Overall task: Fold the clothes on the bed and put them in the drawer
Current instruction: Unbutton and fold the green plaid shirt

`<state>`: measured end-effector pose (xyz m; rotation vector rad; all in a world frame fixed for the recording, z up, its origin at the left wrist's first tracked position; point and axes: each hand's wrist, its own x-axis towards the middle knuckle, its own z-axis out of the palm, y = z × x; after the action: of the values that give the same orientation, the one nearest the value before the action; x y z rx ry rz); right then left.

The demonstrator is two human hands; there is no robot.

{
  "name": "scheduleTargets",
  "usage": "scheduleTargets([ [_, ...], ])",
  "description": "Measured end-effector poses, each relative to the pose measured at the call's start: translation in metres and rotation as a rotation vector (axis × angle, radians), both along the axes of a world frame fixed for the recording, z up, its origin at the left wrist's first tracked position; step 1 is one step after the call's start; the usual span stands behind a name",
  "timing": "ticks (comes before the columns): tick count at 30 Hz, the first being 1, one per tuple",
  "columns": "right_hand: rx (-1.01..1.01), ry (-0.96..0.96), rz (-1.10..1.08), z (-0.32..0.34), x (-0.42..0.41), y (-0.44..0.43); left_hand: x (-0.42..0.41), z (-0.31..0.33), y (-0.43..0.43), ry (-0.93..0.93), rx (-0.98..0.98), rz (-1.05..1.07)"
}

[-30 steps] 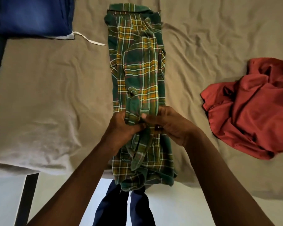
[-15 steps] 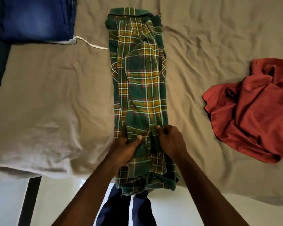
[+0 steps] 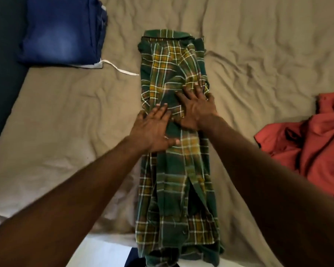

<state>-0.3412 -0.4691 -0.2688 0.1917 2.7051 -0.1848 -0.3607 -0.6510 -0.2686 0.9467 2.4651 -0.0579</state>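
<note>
A green and yellow plaid shirt (image 3: 174, 189) lies folded into a long narrow strip down the middle of the bed, its hem hanging over the near edge. My left hand (image 3: 154, 130) lies flat on the shirt's left side, fingers straight. My right hand (image 3: 196, 105) presses flat on the cloth a little farther up, fingers spread. A crumpled red garment (image 3: 308, 151) sits at the right. Folded blue jeans (image 3: 62, 31) lie at the far left.
The bed is covered by a wrinkled beige sheet (image 3: 75, 116). A white drawstring (image 3: 121, 69) trails from under the jeans toward the shirt. The bed's near edge (image 3: 108, 232) gives way to pale floor below. A dark surface (image 3: 2, 64) borders the bed at the left.
Both hands let go of the cloth they pinched near the hem and slid up the shirt. They now lie flat on its middle.
</note>
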Motion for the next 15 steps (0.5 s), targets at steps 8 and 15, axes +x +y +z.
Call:
scheduleTargets([
  [8, -0.398, 0.148, -0.727, 0.009, 0.118, -0.049, 0.09, -0.006, -0.048, -0.068, 0.437, 0.775],
  [15, -0.631, -0.253, -1.093, 0.025, 0.247, -0.097, 0.186, 0.031, -0.094, -0.563, 0.232, 1.027],
])
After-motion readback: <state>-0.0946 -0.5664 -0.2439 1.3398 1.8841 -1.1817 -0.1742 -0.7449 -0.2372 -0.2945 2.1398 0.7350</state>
